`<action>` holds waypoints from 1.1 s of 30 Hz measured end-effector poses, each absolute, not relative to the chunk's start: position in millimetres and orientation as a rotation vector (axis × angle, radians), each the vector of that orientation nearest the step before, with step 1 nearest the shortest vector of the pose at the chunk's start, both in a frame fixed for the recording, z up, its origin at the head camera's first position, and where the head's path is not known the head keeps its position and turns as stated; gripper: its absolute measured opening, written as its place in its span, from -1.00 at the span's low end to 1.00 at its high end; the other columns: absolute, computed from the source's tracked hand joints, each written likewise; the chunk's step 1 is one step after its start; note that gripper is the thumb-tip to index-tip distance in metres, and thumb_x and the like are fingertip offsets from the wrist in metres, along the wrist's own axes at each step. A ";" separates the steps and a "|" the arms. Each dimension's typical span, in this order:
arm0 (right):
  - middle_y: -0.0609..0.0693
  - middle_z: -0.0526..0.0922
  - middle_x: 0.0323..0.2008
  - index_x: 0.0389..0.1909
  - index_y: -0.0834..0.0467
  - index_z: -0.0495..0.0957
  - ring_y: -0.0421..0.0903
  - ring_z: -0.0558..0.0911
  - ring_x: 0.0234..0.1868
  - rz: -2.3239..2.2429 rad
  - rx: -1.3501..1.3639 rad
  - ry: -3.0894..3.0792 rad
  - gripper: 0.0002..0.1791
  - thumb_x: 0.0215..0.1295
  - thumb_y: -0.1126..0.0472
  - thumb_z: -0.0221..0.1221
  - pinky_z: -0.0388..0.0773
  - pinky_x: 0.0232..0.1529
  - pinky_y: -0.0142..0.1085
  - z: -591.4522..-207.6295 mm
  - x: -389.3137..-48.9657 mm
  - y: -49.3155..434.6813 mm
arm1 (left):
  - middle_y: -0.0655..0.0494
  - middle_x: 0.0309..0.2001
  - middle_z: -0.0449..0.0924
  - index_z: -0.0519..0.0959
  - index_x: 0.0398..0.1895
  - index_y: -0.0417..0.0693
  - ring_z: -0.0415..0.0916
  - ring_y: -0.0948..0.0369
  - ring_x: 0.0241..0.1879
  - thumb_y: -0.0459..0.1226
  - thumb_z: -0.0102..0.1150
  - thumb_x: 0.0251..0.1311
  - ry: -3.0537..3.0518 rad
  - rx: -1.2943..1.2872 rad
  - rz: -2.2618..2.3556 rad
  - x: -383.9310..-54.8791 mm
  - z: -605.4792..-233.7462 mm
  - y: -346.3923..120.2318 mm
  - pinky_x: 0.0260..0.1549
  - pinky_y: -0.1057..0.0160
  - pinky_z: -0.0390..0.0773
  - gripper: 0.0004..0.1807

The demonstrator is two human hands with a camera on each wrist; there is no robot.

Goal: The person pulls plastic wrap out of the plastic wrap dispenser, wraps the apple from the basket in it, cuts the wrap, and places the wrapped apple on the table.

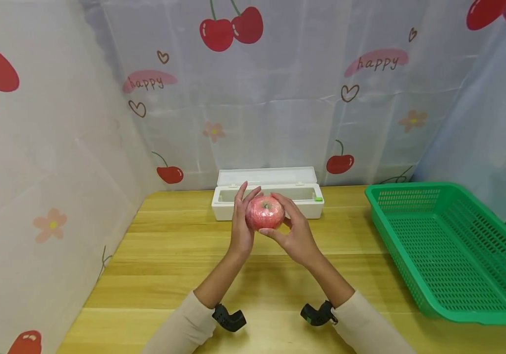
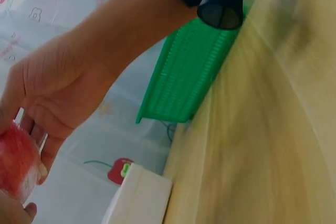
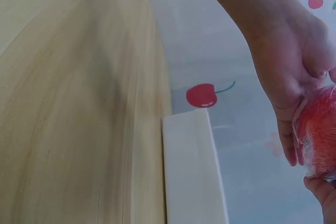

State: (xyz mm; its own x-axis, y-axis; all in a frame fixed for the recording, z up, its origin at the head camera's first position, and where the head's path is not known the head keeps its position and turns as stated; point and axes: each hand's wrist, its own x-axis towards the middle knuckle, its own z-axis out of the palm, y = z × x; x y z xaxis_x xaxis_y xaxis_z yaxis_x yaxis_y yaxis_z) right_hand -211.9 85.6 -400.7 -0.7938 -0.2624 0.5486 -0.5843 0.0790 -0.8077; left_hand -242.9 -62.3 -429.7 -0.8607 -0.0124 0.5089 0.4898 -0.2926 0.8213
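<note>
A red apple (image 1: 265, 212) wrapped in shiny clear film is held up between both hands, stem facing up. The right hand (image 1: 295, 236) grips its right side, thumb at the near side and fingers around the far side. Against the apple's left side lies the left hand (image 1: 240, 223), its palm and mostly straight fingers pressing on the film. Behind the apple stands a long white box (image 1: 223, 211) with its lid (image 1: 266, 175) raised and a green tab (image 1: 319, 199) at its right end. In the right wrist view, loose film shows on the apple (image 3: 320, 129).
A green plastic basket (image 1: 401, 260) stands at the right of the wooden table (image 1: 169, 275). Printed curtains (image 1: 279, 108) close off the back and sides. Each wrist wears a black camera (image 1: 230, 319).
</note>
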 end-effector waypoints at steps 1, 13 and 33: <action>0.26 0.36 0.37 0.46 0.29 0.26 0.17 0.41 0.36 1.772 0.840 -2.088 -0.10 0.08 0.46 0.46 0.51 0.23 0.09 -401.4 -211.9 84.7 | -0.19 0.44 0.29 0.02 0.60 -0.08 0.22 -0.03 0.46 -0.02 -0.54 0.64 -1.615 -0.566 -2.238 -242.0 -429.2 -61.4 0.28 0.12 0.47 -0.39; 0.29 0.40 0.35 0.42 0.33 0.34 0.17 0.47 0.32 1.692 0.843 -2.035 -0.06 -0.06 0.46 0.53 0.58 0.16 0.00 -404.8 -209.9 80.5 | 0.10 0.46 0.29 0.31 0.49 0.05 0.22 0.06 0.44 0.02 -0.52 0.65 -1.775 -0.406 -2.054 -234.5 -431.2 -57.4 0.33 0.00 0.41 -0.43; 0.11 -0.06 0.60 0.64 0.08 -0.23 0.01 0.14 0.55 2.144 0.925 -1.988 0.07 0.33 0.43 0.28 0.27 0.40 -0.21 -424.9 -224.3 75.4 | -0.06 0.19 0.45 0.36 0.28 -0.20 0.42 0.07 0.18 -0.26 -0.22 0.63 -1.653 -0.436 -1.939 -235.4 -435.4 -54.7 0.13 0.22 0.56 -0.67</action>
